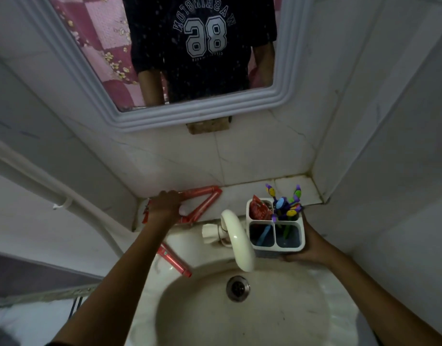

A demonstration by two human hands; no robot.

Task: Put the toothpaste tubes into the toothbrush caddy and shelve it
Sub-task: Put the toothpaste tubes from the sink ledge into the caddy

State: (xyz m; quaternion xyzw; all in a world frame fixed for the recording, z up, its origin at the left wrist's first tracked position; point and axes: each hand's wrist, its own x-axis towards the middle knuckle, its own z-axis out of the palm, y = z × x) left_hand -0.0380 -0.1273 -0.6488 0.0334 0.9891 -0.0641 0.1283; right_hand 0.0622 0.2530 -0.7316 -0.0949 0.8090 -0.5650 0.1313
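Observation:
My right hand [308, 248] grips the white four-compartment toothbrush caddy [277, 247] from below and holds it above the sink's right rim. Several colourful toothbrushes [288, 204] stand in it, and a red toothpaste tube [258, 211] fills its back-left compartment. My left hand [165, 207] rests on the tiled ledge [240, 193] over the flat ends of two red toothpaste tubes [205, 204] that form a V. Whether the fingers hold one tube is hidden. Another red tube [175, 262] lies on the sink's left rim, partly under my left forearm.
A cream tap [237, 238] arches over the basin between my hands. The white sink [277, 320] with its metal drain [238, 288] lies below. A white-framed mirror [110, 96] hangs above the ledge. Tiled walls close in on both sides, with a white pipe [40, 186] at the left.

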